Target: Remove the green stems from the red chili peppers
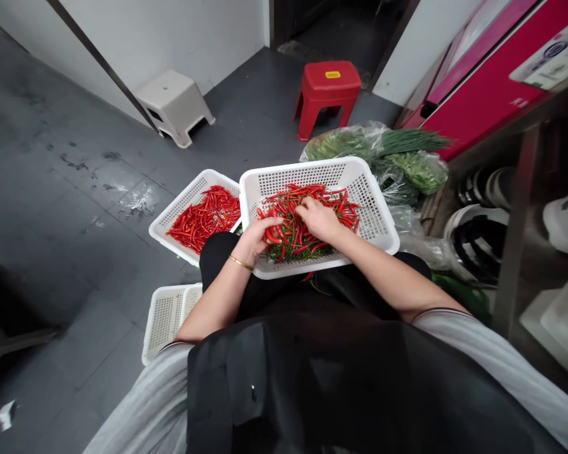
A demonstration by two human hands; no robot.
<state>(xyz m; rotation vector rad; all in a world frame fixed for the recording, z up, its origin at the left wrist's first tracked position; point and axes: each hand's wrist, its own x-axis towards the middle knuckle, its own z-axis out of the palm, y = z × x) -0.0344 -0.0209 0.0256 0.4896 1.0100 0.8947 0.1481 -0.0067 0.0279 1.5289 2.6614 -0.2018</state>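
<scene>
On my lap rests a white perforated plastic basket (378, 217) holding a heap of red chili peppers (343, 211) with green stems. My left hand (260, 233), a gold bangle at its wrist, is closed around several red chilies at the basket's left side. Over the middle of the heap, my right hand (318, 219) has its fingers pinched together at a chili; what exactly lies between the fingertips is too small to make out. A second white basket (158, 222), to the left and lower, holds red chilies (208, 217) that show little green.
More white baskets (165, 315) sit on the floor at left. A grey stool (173, 98) and a red stool (329, 91) stand ahead. Bagged green vegetables (350, 144) lie beyond the lap basket. At right is a shelf (515, 208) with containers. The grey floor (76, 252) has wet marks.
</scene>
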